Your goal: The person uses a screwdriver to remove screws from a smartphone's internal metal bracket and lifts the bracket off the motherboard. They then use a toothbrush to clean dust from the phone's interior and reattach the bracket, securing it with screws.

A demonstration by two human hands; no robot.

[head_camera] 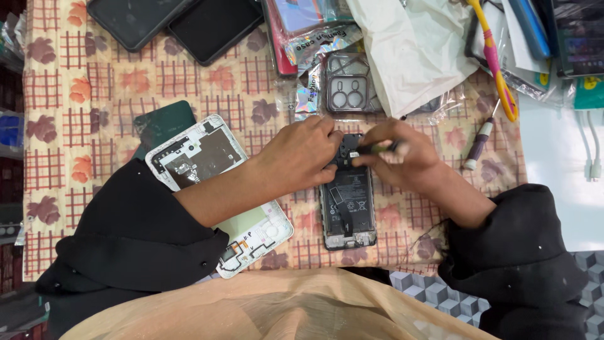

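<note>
An opened black phone (348, 211) lies back-off on the patterned cloth, its battery and boards showing. My left hand (301, 154) presses on the phone's upper left corner. My right hand (402, 154) grips a thin dark tool (376, 149) over the phone's top end; the tool's tip is hidden by my fingers. Both arms wear black sleeves.
A white opened device frame (207, 154) lies at left, partly under my left arm, with a dark green cover (162, 123) behind it. A small screwdriver (478, 143) and a yellow-pink toothbrush (494, 60) lie right. Phones, a clear case (349, 85) and packets crowd the far edge.
</note>
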